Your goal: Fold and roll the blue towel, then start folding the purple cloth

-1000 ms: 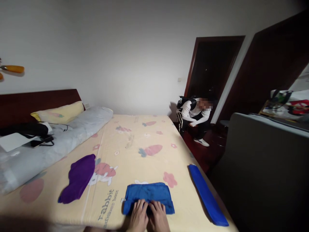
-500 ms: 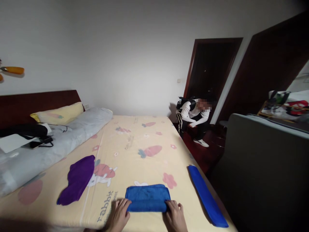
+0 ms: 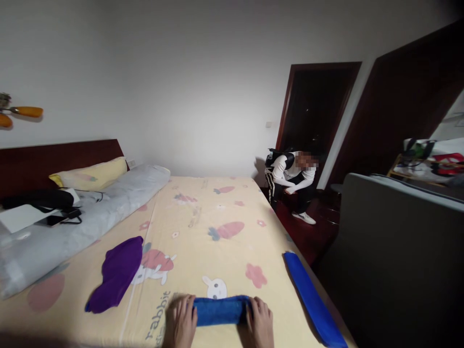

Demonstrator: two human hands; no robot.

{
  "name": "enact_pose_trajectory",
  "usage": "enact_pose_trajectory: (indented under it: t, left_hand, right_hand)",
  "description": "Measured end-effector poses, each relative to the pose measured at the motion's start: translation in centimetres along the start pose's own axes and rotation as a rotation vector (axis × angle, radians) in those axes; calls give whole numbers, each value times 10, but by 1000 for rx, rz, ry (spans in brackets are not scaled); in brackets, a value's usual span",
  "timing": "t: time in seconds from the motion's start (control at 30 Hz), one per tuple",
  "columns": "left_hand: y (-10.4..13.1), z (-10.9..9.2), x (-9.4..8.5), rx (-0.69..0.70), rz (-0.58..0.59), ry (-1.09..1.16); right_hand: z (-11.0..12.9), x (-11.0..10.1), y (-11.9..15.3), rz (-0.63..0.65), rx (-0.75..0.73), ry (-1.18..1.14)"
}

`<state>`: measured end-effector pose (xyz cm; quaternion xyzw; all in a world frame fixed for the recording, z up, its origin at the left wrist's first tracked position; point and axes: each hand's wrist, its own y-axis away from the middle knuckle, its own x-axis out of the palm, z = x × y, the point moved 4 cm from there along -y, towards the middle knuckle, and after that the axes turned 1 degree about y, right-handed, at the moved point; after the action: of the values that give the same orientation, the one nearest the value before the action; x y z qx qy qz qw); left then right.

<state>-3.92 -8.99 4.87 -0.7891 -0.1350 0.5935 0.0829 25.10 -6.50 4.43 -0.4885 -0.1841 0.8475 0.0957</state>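
A blue cloth (image 3: 222, 311), folded into a narrow band, lies across the near part of the bed. My left hand (image 3: 185, 319) is closed on its left end, fingers curled over the top edge. At the right end my right hand (image 3: 260, 320) grips it the same way; the thumbs are mostly hidden. Off to the left a crumpled purple cloth (image 3: 119, 273) lies flat on the bed. A long folded strip of brighter blue cloth (image 3: 313, 299) rests along the bed's right edge.
The bed (image 3: 203, 203) wears a cream sheet with carrot and rabbit prints. Along its head lie a rolled grey quilt (image 3: 119, 208), a pillow (image 3: 92, 174) and a phone (image 3: 58, 220). A person (image 3: 290, 176) sits by the doorway. A dark panel (image 3: 391, 256) stands at right.
The far edge of the blue cloth has come toward me, making it a narrower band and uncovering a printed rabbit face. My hands have moved from its near corners to its ends.
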Motion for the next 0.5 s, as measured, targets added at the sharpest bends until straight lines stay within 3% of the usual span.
enact_pose_trajectory:
  t: [0.1,0.2,0.37,0.5]
  left_hand:
    - [15,-33,29,292,121,77]
    - [25,-51,42,429,199,82]
    - [17,-28,14,420,192,1]
    - [7,-7,-2,371,285,-30]
  right_hand:
    - [28,24,17,136,-224,-26]
    - [42,35,26,186,-244,21]
    - [22,15,16,208,-107,60]
    - [3,5,7,291,-85,31]
